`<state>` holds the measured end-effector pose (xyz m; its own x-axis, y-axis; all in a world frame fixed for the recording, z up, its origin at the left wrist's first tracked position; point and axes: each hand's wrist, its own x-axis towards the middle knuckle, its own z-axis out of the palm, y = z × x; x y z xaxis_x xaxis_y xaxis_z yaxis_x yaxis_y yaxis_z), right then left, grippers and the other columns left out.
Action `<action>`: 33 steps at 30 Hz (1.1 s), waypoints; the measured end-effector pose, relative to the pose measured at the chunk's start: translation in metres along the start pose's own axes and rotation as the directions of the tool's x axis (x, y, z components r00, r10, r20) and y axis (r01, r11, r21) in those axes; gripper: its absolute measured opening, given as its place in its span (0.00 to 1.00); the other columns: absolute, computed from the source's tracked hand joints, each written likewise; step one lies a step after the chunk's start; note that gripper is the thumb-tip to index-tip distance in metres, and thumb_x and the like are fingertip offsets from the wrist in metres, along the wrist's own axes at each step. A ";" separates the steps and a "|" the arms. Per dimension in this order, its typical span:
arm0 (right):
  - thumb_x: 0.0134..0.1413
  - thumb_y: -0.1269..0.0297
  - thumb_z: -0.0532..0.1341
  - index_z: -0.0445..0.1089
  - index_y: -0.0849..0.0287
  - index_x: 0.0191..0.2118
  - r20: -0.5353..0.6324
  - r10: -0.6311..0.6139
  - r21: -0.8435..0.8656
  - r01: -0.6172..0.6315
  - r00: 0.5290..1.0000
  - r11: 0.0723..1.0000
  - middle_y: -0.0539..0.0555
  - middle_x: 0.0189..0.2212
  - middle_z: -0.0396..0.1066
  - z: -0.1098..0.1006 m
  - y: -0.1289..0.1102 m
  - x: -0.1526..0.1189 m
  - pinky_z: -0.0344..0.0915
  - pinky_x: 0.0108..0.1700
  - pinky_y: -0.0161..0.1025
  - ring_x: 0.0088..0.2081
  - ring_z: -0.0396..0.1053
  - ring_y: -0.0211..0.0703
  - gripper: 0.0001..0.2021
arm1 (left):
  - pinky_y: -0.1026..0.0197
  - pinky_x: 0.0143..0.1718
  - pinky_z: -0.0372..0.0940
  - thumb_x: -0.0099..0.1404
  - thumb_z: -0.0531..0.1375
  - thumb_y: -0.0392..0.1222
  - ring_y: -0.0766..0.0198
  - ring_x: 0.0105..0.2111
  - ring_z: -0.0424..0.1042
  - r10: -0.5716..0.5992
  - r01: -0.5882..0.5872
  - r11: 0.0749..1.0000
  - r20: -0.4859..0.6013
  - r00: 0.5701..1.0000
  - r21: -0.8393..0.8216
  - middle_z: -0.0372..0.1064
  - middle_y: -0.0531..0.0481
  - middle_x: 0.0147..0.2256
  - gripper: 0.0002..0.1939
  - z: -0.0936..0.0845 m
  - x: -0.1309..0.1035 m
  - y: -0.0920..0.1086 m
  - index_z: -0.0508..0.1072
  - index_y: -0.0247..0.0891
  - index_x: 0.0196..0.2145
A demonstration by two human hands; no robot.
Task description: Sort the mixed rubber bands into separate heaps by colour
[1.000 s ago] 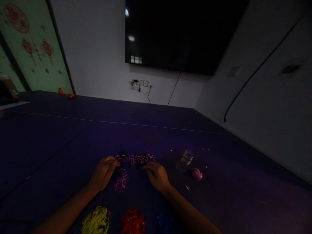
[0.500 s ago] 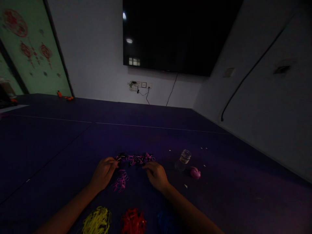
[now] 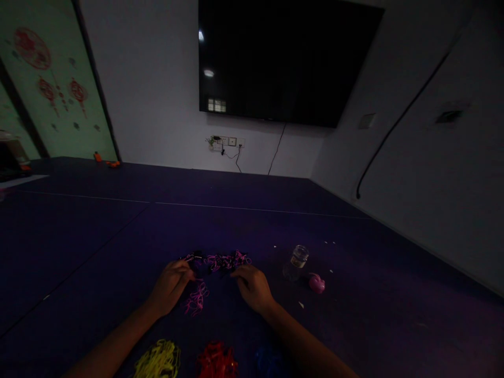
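A heap of mixed black and pink rubber bands (image 3: 224,261) lies on the dark purple surface in front of me. Beside it, nearer to me, is a smaller pile of pink rubber bands (image 3: 197,298). My left hand (image 3: 170,286) has its thumb and fingers pinched together at the upper edge of the pink pile, with a pink rubber band at the fingertips. My right hand (image 3: 254,287) is closed, its fingertips at the near right edge of the mixed heap; what they hold, if anything, is too dark to see.
Yellow rubber bands (image 3: 158,359), red rubber bands (image 3: 217,361) and dim blue bands (image 3: 270,362) lie along the near edge. To the right stand a clear jar (image 3: 296,262) and a pink rounded object (image 3: 316,283), with small white scraps around. A television (image 3: 283,63) hangs on the wall.
My left hand has shifted slightly right and down, from the left end of the mixed heap to the pink pile. My right hand stays almost in place. The view has tilted slightly.
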<state>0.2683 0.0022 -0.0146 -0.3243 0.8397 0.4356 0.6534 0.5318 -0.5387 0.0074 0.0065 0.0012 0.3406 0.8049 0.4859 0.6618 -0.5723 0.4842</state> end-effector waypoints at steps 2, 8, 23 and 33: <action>0.48 0.78 0.52 0.74 0.56 0.35 0.003 -0.003 0.006 0.003 1.000 1.000 0.53 0.36 0.75 0.000 0.000 0.000 0.65 0.43 0.37 0.40 0.71 0.41 0.16 | 0.55 0.42 0.65 0.68 0.39 0.55 0.60 0.35 0.71 -0.024 0.024 0.999 -0.003 1.000 0.025 0.73 0.48 0.30 0.31 0.000 0.000 0.001 0.76 0.41 0.26; 0.47 0.77 0.52 0.74 0.55 0.36 0.008 0.008 0.001 -0.008 1.000 1.000 0.52 0.36 0.75 -0.001 -0.001 0.001 0.65 0.43 0.36 0.39 0.71 0.40 0.16 | 0.54 0.40 0.65 0.68 0.38 0.54 0.59 0.32 0.71 -0.104 0.115 0.985 -0.092 0.990 0.127 0.72 0.49 0.27 0.31 -0.002 0.003 0.001 0.74 0.40 0.24; 0.47 0.77 0.51 0.74 0.56 0.36 0.027 0.021 -0.010 -0.021 0.999 1.000 0.52 0.36 0.75 -0.004 -0.005 0.001 0.64 0.43 0.36 0.40 0.71 0.41 0.17 | 0.52 0.50 0.61 0.69 0.40 0.52 0.59 0.45 0.68 0.046 -0.053 0.997 0.127 0.991 0.053 0.74 0.49 0.39 0.27 -0.003 0.000 0.006 0.77 0.43 0.38; 0.49 0.77 0.52 0.74 0.55 0.37 0.025 0.010 -0.005 -0.010 1.000 1.000 0.52 0.37 0.75 -0.001 -0.001 0.001 0.65 0.44 0.37 0.40 0.71 0.40 0.16 | 0.46 0.55 0.56 0.68 0.42 0.54 0.55 0.53 0.62 0.053 -0.065 0.995 0.142 0.989 0.082 0.70 0.48 0.50 0.24 0.004 0.000 0.001 0.71 0.43 0.50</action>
<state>0.2678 0.0020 -0.0134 -0.3349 0.8474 0.4119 0.6600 0.5230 -0.5393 0.0110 0.0066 -0.0009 0.4661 0.7878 0.4026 0.6909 -0.6084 0.3906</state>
